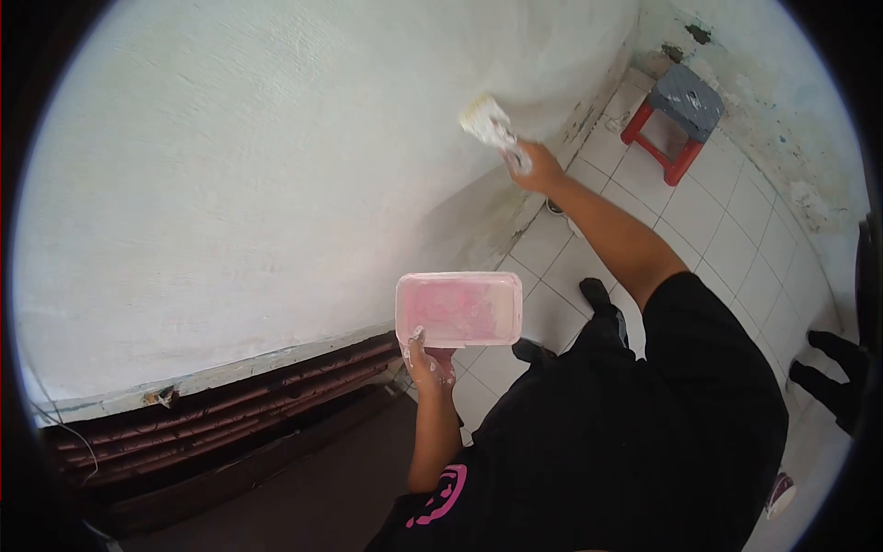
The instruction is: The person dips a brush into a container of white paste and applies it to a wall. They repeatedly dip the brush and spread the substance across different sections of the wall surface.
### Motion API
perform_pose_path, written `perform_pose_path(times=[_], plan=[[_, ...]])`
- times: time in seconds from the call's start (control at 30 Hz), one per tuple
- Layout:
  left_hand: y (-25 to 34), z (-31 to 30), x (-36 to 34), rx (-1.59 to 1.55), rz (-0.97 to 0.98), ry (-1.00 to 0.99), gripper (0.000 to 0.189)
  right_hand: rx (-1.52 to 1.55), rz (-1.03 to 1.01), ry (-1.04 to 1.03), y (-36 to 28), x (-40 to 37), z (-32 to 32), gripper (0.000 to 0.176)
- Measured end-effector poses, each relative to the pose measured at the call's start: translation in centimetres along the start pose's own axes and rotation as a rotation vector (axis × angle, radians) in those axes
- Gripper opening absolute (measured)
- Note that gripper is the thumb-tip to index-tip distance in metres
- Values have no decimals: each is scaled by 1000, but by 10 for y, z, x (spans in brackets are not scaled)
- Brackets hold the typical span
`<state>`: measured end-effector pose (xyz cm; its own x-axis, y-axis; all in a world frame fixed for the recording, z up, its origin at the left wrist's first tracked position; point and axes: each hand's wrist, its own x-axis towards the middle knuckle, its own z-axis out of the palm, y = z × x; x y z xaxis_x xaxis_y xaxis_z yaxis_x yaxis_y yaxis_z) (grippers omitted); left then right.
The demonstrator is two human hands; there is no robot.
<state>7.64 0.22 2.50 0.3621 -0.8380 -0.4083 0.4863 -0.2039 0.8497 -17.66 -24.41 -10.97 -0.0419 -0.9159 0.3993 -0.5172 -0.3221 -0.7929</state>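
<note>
My right hand (536, 167) is closed around the handle of a paintbrush (492, 124) smeared with white paint, its bristles close against the pale wall (276, 166). Lower down, my left hand (428, 365) grips a pink plastic tub (460, 308) by its near left corner, the thumb over the rim. White and pinkish paint coats the inside of the tub. Paint spots also mark the left thumb and fingers.
A stool (685, 101) with a grey top and red legs stands in the far right corner on white floor tiles (644, 175). Dark reddish-brown furniture (276, 386) runs along the wall's base at left. Another person's legs (828, 363) show at the right edge.
</note>
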Motion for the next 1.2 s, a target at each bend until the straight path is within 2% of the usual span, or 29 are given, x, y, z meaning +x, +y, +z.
perform_pose_path(times=[0.03,0.1,0.13,0.2,0.27,0.3,0.37,0.5,0.53,0.6,0.67,0.73,0.8,0.83,0.9,0.93,1.0,1.07,1.13,1.17,1.2], plan=[[2,2,-4,25,-12,-2,46,-50,117,-104,1,-22,-1,28],[4,2,-9,43,-20,8,47,149,410,-248,2,-53,-8,38],[2,2,-7,34,-24,-23,48,150,397,-260,-14,-61,-21,38],[3,7,-9,9,-23,-24,49,804,830,-226,-60,-72,-66,41],[4,17,-13,33,-22,-30,47,1233,962,-197,-69,-93,-96,39],[2,22,-21,33,-24,16,47,1237,991,-237,-70,-108,-118,39],[-6,25,-12,-34,-80,-131,51,1625,1038,-319,-71,-113,-152,31],[-21,63,-19,3,-41,-141,51,1557,1098,-391,-63,-103,-192,23],[-25,65,-17,-17,-34,-140,51,1280,1048,-430,-63,-92,-190,30],[-36,73,-18,-38,-33,-117,51,748,922,-484,-60,-67,-182,45],[-37,84,-25,-16,-36,-76,50,726,718,-524,-77,-25,-171,47],[-40,91,-29,17,-33,-31,50,588,570,-466,-121,17,-163,46],[-46,87,-34,15,-22,-53,52,432,318,-404,-133,53,-145,37],[-45,87,-39,21,-14,-28,52,450,317,-424,-135,66,-126,37],[-43,84,-51,-40,23,32,52,-26,-363,-135,-137,75,-96,28],[-44,82,-56,-41,25,44,52,-17,-365,-144,-127,64,-84,28],[-46,78,-65,-84,48,85,51,-97,-243,-273,-92,27,-52,22],[-49,70,-70,-85,47,127,52,-155,-141,-391,-63,-13,-36,25],[-52,65,-79,-84,42,174,52,-213,79,-610,-46,-35,-28,29],[-53,64,-82,-65,42,211,52,-209,71,-616,-33,-46,-22,29],[-54,63,-86,-48,42,246,52,-182,162,-665,-19,-56,-16,32]])
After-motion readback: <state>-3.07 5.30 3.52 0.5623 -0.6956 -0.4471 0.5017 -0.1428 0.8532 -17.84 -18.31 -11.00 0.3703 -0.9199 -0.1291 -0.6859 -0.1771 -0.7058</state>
